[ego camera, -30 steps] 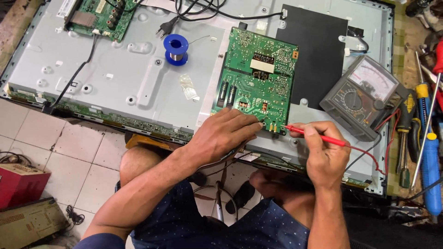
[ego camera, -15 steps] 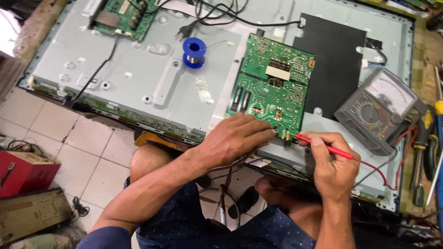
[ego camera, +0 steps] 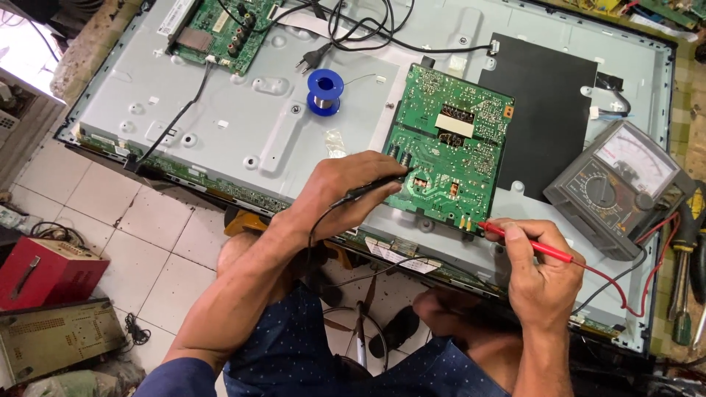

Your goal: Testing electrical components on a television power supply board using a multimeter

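Note:
A green circuit board (ego camera: pixel 452 151) lies on the grey metal back of a flat screen panel (ego camera: pixel 257 125). My left hand (ego camera: pixel 346 191) grips a black test probe (ego camera: pixel 371 190), its tip at the board's lower left part. My right hand (ego camera: pixel 540 272) pinches a red test probe (ego camera: pixel 526 241), whose tip touches the board's bottom edge. Red and black leads run to a grey analog multimeter (ego camera: pixel 618 187) resting on the panel at the right.
A blue solder spool (ego camera: pixel 324 91), a black plug and cables (ego camera: pixel 353 29) and a second green board (ego camera: pixel 224 29) lie on the panel's far side. Screwdrivers (ego camera: pixel 684 279) sit at the right edge. A red box (ego camera: pixel 44 272) and a beige device (ego camera: pixel 59 338) stand on the tiled floor at left.
My left hand has shifted so the black probe now shows, pointing at the board's lower left. The right hand keeps the red probe at the board's bottom edge. The camera view moved slightly.

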